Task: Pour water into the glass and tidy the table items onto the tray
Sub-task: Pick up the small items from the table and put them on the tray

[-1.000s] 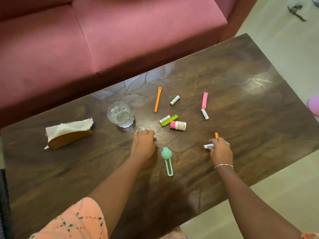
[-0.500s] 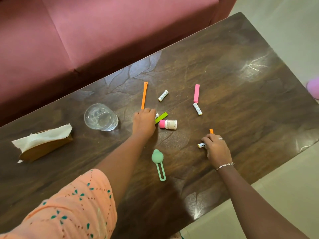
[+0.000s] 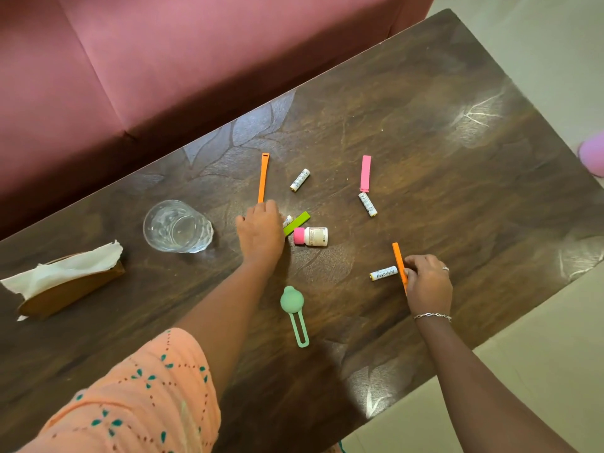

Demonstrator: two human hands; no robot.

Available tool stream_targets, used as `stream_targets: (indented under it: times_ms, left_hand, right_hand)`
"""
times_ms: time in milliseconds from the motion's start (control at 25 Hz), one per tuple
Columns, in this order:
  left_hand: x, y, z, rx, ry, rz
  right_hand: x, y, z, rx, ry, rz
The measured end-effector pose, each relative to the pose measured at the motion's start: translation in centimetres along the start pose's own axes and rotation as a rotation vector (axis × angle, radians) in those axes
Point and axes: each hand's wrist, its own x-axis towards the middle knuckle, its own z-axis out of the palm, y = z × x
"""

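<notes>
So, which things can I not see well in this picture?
Head view: the battery beside the green strip is mostly hidden under the left hand; its grip is unclear.
The bottle label print is too small.
The purple object is cut off by the right edge.
No tray is in view.
</notes>
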Motion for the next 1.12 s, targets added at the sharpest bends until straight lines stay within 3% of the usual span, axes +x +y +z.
stream_targets:
  times_ms: [120,480,640,880,1120]
  left_hand:
    - [1.9,-0.7,-0.6,-0.070,0.051,-0.120]
    - [6.4,-1.3,0.5,-0.169,-0.056,-0.376]
    - [5.6,-1.5,0.2,-0.397,-0.024,-0.507]
    - [-5.6,-4.5,-1.5,-0.923,0.068,-0.571]
    - [-19.8,-14.2,-1.7,-1.114,0.053,-0.684]
  right_hand:
    - [0.5,-0.2,0.4,0.024,-0.001,0.073]
    - [2.2,-1.2,1.1,0.019,-0.053,0.129]
    - [2.2,-1.8,0.5,0.069,-0.044,0.196]
    - [-1.3,-6.6,-3.8,0.434,0.101,0.245]
    - [-8.3,-15.8,-2.4,0.744,-0.094,0.210]
